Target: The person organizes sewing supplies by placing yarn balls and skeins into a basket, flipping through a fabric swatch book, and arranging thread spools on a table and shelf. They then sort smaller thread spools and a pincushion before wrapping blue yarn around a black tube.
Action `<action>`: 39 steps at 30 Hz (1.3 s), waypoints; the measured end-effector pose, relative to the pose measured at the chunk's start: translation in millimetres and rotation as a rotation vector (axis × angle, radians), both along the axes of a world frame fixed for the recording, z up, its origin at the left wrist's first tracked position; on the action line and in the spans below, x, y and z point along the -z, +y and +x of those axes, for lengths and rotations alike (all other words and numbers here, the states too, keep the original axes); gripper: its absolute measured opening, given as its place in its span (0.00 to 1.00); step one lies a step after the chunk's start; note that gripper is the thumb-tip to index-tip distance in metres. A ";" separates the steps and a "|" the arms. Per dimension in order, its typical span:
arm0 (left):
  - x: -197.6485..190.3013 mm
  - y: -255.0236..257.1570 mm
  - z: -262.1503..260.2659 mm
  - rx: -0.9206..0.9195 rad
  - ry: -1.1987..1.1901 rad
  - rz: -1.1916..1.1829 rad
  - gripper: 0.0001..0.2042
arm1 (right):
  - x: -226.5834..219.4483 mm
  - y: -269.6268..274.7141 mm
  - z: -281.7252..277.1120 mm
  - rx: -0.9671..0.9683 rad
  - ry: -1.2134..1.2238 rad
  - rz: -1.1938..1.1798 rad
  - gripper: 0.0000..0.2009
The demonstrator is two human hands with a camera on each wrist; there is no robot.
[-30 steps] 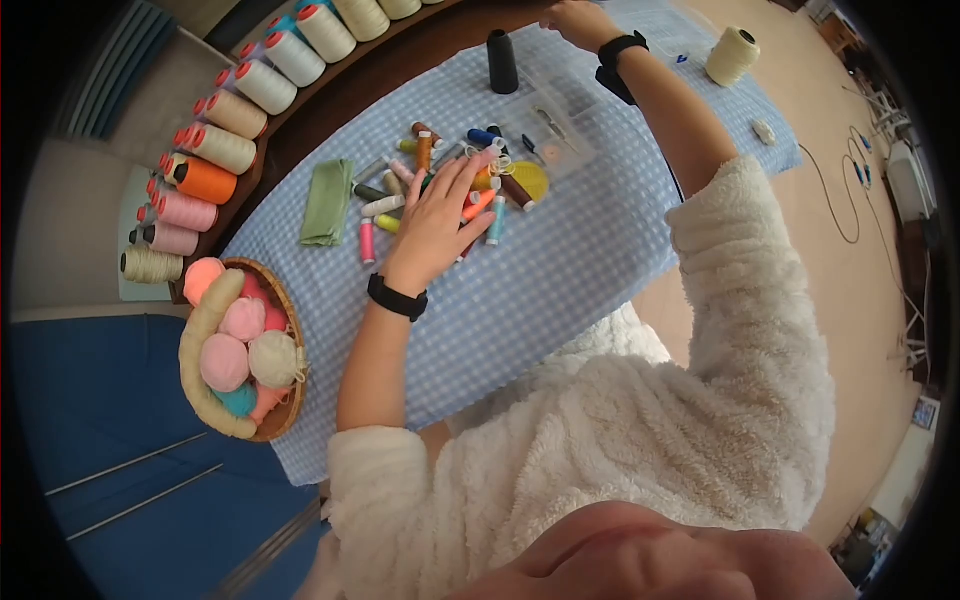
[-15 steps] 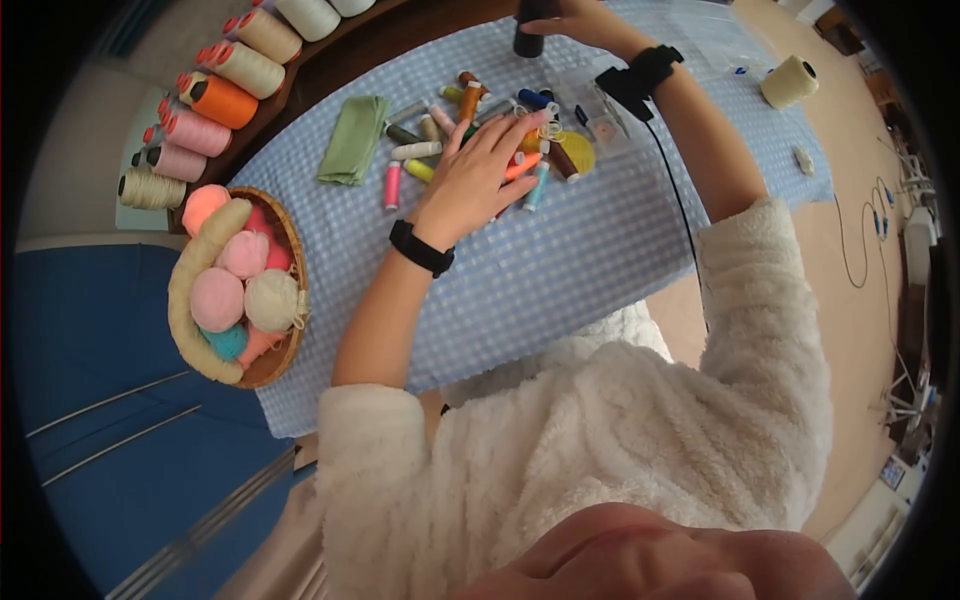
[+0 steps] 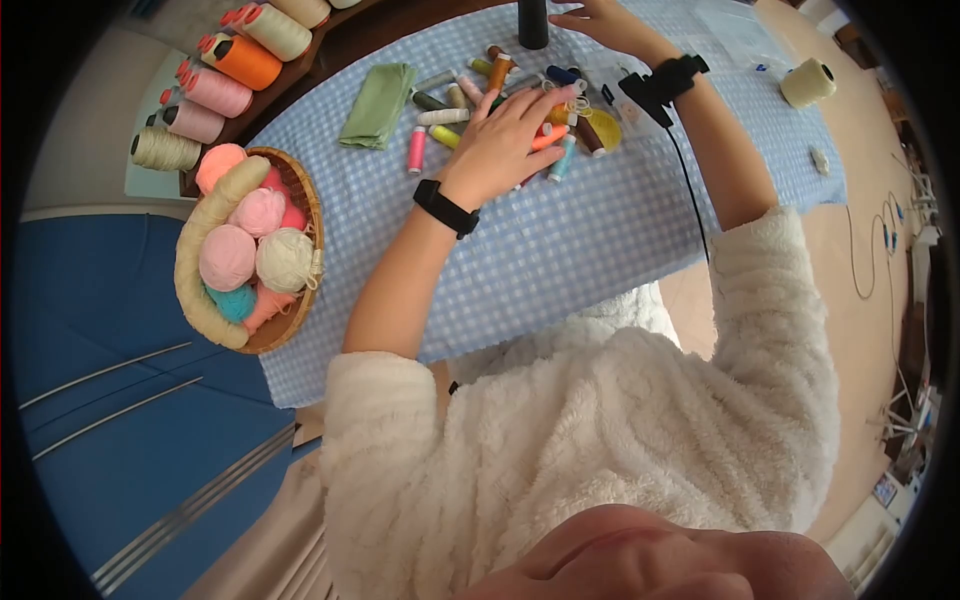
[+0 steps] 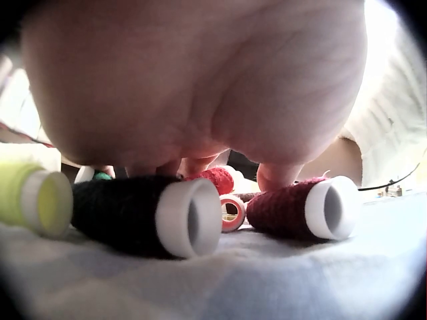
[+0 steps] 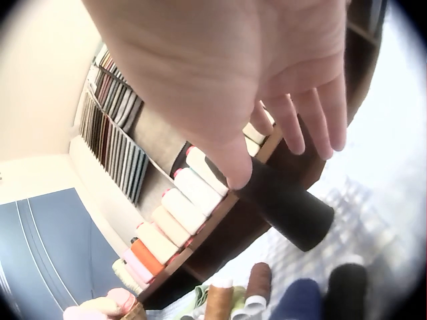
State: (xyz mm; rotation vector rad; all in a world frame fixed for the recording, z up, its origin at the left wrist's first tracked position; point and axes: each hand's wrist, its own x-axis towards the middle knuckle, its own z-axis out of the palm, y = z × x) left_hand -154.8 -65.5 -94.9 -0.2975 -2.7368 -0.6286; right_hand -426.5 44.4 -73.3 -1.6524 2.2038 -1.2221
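Observation:
My left hand point(image 3: 500, 148) lies palm down with fingers extended over a pile of thread spools on the checked cloth. In the left wrist view, a black spool point(image 4: 120, 217), a dark red spool point(image 4: 280, 210) and a yellow-green spool point(image 4: 20, 197) lie under and in front of the palm. My right hand point(image 3: 612, 25) is beside an upright black thread cone point(image 3: 533, 25) at the far side, fingers spread. In the right wrist view its thumb overlaps the black cone point(image 5: 283, 203), while the other fingers stay apart from it.
A basket of yarn balls point(image 3: 312, 225) sits at the left table edge near a folded green cloth point(image 3: 378, 105). Large thread cones point(image 3: 215, 90) line the shelf behind. A cream cone point(image 3: 808, 83) stands at the right, and a black cable point(image 3: 690, 185) hangs from the right wrist.
My right hand came from the far right to the black cone, and its fingers now stand spread off it. The cone has shifted left relative to the spools. The left hand stayed on the pile.

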 end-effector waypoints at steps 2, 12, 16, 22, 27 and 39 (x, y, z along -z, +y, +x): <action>1.6 -0.4 -0.9 -0.012 -0.006 -0.007 0.34 | -4.7 20.3 16.2 0.085 -0.093 -0.035 0.28; -7.0 -1.7 -3.4 -0.104 0.054 -0.034 0.15 | -0.7 59.7 73.6 0.119 -0.112 -0.182 0.07; -6.7 -3.5 -2.5 -0.244 0.146 -0.183 0.13 | -7.6 70.2 98.5 0.152 0.090 0.221 0.10; -5.2 -33.5 -4.2 -0.419 0.093 -0.013 0.15 | 14.1 63.6 100.5 0.168 0.309 0.202 0.09; -33.3 -54.2 2.5 -0.356 0.022 -0.023 0.17 | 17.5 62.8 98.2 0.164 0.264 0.164 0.06; -112.2 -100.0 6.4 -0.117 0.366 1.073 0.05 | 17.0 58.1 96.8 0.110 0.121 0.096 0.07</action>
